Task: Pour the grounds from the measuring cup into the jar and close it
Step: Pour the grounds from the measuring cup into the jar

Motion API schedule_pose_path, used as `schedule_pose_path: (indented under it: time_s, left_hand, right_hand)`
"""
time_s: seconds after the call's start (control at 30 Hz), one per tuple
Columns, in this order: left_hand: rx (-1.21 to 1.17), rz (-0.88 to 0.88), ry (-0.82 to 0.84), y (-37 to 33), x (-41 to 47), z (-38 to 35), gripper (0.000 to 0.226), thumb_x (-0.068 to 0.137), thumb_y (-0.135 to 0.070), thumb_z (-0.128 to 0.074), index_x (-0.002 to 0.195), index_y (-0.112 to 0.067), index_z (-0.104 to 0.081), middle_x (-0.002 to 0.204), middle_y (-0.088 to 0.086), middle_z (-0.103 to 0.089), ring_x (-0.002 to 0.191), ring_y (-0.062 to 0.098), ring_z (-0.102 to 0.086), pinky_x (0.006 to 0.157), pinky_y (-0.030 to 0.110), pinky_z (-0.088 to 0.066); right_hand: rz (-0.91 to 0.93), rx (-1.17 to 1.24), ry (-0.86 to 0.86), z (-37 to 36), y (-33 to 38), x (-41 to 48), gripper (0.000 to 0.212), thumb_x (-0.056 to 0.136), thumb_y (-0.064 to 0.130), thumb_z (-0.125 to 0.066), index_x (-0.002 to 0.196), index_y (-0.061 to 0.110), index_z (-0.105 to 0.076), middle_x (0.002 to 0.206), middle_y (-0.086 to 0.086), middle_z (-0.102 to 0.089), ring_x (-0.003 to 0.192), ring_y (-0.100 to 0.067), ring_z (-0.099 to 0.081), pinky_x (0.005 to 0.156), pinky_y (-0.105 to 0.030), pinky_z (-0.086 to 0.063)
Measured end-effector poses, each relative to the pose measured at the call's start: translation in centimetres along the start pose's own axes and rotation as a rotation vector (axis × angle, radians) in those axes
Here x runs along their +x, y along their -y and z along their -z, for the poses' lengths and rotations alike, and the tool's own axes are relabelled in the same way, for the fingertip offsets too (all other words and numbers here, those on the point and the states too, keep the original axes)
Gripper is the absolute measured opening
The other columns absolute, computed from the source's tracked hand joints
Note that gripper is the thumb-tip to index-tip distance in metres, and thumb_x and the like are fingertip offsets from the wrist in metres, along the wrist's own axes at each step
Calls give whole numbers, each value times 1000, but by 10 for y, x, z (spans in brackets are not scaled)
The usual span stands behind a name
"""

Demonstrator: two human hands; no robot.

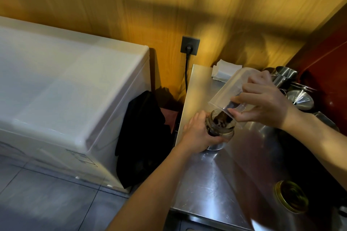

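A small glass jar point(226, 134) stands on the steel counter point(204, 184), its mouth uncovered and dark grounds point(221, 121) inside. My left hand point(197, 135) wraps around the jar's left side. My right hand point(262, 103) holds a clear plastic measuring cup point(228, 90), tipped steeply down with its lip over the jar's mouth. Dark grounds slide from the cup into the jar. A gold-rimmed lid point(291, 199) lies flat on the counter at the near right, apart from both hands.
Steel pitchers and a funnel point(298, 97) crowd the counter's back right. Folded white cloths point(223, 71) lie at the back. A white chest freezer point(65, 90) stands left, with a dark garment point(142, 140) in the gap. A plugged wall socket point(189, 45) is behind.
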State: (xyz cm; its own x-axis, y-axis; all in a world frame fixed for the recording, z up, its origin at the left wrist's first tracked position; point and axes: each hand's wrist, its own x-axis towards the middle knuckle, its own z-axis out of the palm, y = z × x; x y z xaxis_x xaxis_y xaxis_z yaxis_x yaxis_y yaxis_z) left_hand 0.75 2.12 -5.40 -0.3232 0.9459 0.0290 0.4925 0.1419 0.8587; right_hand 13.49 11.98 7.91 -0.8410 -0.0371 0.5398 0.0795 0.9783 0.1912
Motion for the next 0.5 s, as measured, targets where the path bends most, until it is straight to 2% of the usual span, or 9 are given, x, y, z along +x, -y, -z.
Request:
schedule_pose_path:
  time_s: [0.5]
  left_hand:
    - [35, 2, 21, 0, 0, 1, 69, 59, -53, -84, 108, -26, -44, 108, -4, -52, 101, 15, -49, 85, 39, -44]
  right_hand:
    - [2, 13, -9, 4, 4, 1, 32, 74, 30, -62, 63, 1, -67, 48, -11, -50, 64, -20, -36, 67, -28, -17]
